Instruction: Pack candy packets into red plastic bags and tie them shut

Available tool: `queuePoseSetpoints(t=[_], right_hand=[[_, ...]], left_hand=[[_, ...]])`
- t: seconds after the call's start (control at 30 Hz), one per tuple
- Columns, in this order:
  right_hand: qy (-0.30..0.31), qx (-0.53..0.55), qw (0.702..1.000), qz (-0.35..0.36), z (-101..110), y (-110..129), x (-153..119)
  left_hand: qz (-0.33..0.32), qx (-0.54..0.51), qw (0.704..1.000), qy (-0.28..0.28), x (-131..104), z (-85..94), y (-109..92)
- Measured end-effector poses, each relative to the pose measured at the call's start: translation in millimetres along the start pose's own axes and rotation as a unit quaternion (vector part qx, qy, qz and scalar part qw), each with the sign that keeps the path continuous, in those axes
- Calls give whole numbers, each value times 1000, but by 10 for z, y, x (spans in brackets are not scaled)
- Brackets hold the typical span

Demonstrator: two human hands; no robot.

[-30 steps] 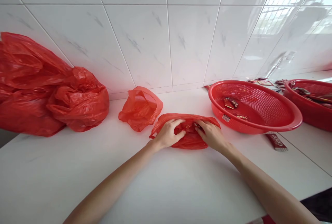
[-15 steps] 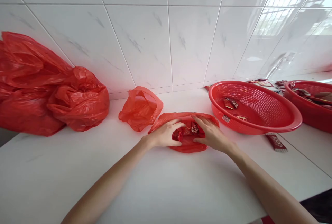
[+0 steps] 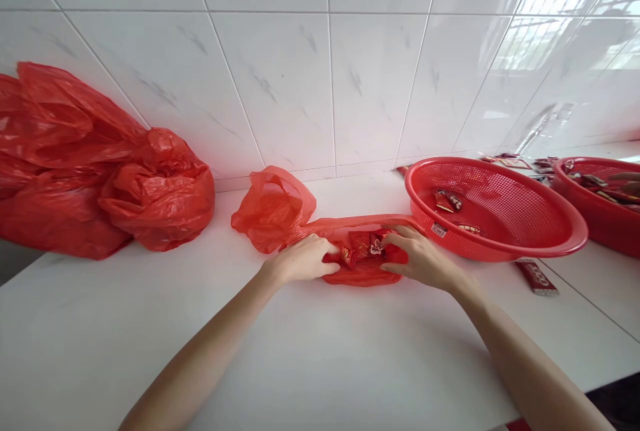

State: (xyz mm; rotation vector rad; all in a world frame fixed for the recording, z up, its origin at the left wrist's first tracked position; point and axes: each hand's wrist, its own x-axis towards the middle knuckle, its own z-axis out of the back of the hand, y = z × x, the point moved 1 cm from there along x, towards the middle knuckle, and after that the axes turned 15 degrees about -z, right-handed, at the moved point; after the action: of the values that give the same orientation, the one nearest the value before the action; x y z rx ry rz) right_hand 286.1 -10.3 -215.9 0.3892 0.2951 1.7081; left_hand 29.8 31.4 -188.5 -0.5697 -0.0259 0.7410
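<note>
A red plastic bag [image 3: 363, 278] lies on the white counter with its mouth spread wide. Inside it are several small red wrapped snack packets [image 3: 361, 244]. My left hand [image 3: 306, 259] reaches into the left end of the mouth, thumb and fingers apart, close to the packets. At the right end, my right hand [image 3: 417, 256] is also inside the opening, its thumb and fingers spread beside the packets. Some fingertips of both hands are hidden by the plastic and the packets.
Behind my left hand stands a second, smaller red bag [image 3: 273, 208]. Large filled red bags [image 3: 160, 191] sit far left. To the right are a red perforated basket [image 3: 500, 244] holding a few packets, another basket [image 3: 610, 218], and a dark red packet [image 3: 537, 278] on the counter.
My hands have moved slightly apart, stretching the bag's mouth wider and flatter. More of the packets inside now show. The view has shifted a little.
</note>
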Motion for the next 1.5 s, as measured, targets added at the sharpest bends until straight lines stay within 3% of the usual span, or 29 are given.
queuePoseSetpoints(t=[0.17,0.43,0.57,0.67,0.73,0.9,1.07,1.17,1.3,1.5], right_hand=[[-44,-4,998,39,33,-59,8],[-114,41,976,179,124,-72,-4],[-202,80,948,230,187,-48,-25],[-278,88,924,246,235,-50,-51],[-302,83,923,223,260,-58,-64],[-310,84,942,99,296,-79,-57],[-304,25,951,40,277,-109,-16],[-263,-53,963,23,239,-125,-7],[-188,-136,973,10,186,-98,-32],[-174,-189,966,17,127,-68,-87]], left_hand=[[15,13,1000,-12,-40,67,-35],[-3,11,996,85,-44,39,-94],[20,33,998,47,-86,87,-101],[-23,19,999,15,-155,169,-156],[-61,11,998,-11,-218,230,-225],[-80,81,986,-120,-367,348,-372],[-83,147,965,-199,-427,407,-327],[-51,164,964,-201,-462,447,-248],[42,124,981,-142,-517,504,-140],[71,97,980,-158,-513,557,-94]])
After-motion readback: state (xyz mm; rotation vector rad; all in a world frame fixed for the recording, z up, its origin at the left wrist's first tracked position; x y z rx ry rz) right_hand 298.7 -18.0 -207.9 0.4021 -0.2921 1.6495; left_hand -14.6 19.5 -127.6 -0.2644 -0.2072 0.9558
